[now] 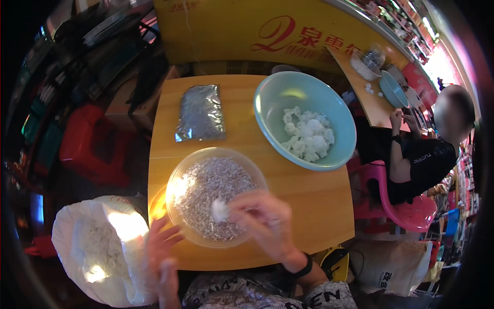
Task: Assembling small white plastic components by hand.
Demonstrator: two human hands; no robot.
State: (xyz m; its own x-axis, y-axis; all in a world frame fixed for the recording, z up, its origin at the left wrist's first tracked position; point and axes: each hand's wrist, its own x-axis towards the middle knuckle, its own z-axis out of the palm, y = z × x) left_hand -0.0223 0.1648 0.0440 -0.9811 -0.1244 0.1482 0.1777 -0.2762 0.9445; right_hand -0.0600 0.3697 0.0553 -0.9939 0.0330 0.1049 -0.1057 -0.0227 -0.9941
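Note:
My right hand (270,219) is pinched on a small white rounded piece (219,210) above a clear round bowl (261,177). The bowl is filled with many tiny pale, shiny bits (200,193). To its left, near the table's front edge, my left hand (163,250) hovers with fingers spread, holding nothing. Farther back on the right stands a light-blue basin (267,108) with a heap of white rounded pieces (310,136); they look like the one I hold, but their exact kind is unclear.
A silvery plastic packet (201,113) lies on the wooden table (236,129). An open white sack (67,226) of white pieces stands left of it, near a red stool (92,144). At right, a person (424,159) sits on a pink chair (411,213) by another table (368,105).

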